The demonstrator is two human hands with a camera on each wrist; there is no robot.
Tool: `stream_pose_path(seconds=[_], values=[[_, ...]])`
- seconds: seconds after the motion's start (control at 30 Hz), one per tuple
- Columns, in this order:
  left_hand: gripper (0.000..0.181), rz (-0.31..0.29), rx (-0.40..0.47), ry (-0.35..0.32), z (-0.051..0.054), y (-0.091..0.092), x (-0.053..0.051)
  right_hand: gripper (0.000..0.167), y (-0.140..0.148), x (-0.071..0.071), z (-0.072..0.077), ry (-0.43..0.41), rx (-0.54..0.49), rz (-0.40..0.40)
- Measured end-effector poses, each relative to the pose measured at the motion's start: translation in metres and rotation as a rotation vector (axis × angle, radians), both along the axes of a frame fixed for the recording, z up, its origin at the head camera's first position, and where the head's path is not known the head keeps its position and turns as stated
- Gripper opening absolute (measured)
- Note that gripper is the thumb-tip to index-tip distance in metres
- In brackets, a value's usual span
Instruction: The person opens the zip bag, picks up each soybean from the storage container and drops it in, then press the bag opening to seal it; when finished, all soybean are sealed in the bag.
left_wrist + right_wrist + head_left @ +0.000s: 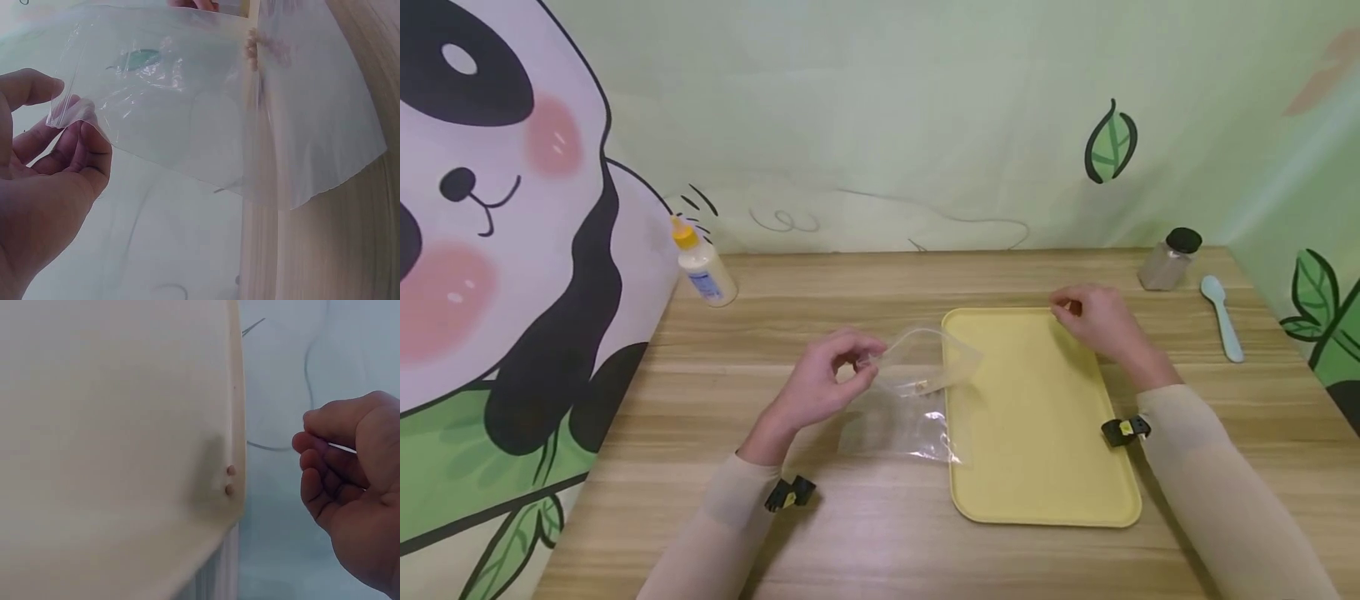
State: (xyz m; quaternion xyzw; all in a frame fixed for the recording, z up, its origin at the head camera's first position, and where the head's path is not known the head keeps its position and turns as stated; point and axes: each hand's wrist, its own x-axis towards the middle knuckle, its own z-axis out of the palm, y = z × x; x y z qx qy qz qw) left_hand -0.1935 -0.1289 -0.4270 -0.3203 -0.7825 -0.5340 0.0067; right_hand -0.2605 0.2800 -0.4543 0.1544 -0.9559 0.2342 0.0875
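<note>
My left hand [831,375] pinches one upper corner of a clear plastic bag [898,425]. The bag hangs over the table and overlaps the tray's left edge, its top gaping. Several small beige round pieces [252,51] gather at its fold in the left wrist view. A yellow rectangular tray [1030,425] lies to the right. Above its far right edge is my right hand [1101,321], fingers loosely bent, thumb near the index finger and nothing visible between them. In the right wrist view, two small brown round pieces [230,480] sit inside the tray by its rim.
A white squeeze bottle [707,271] with a yellow cap stands at the back left. At the back right are a clear jar [1167,265] with a black lid and a pale blue spoon [1223,321]. A printed wall cloth [880,125] borders the table's back.
</note>
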Motion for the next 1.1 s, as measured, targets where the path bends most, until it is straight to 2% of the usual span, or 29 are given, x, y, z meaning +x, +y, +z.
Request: stream_pose_path(seconds=[0.47,0.67,0.87,1.1], values=[[0.025,0.004,-0.003,0.015,0.0,-0.002,-0.002,0.028,0.007,-0.017,-0.009,-0.238,0.062,-0.066],[0.025,0.001,0.005,0.022,0.0,-0.002,-0.002,0.025,0.009,-0.019,-0.015,-0.216,0.104,-0.066],[0.025,-0.004,0.009,0.032,0.001,-0.002,-0.002,0.023,0.007,-0.02,-0.014,-0.187,0.155,-0.06],[0.026,-0.009,0.008,0.046,-0.001,-0.003,-0.003,0.022,0.005,-0.02,-0.013,-0.214,0.198,-0.056]])
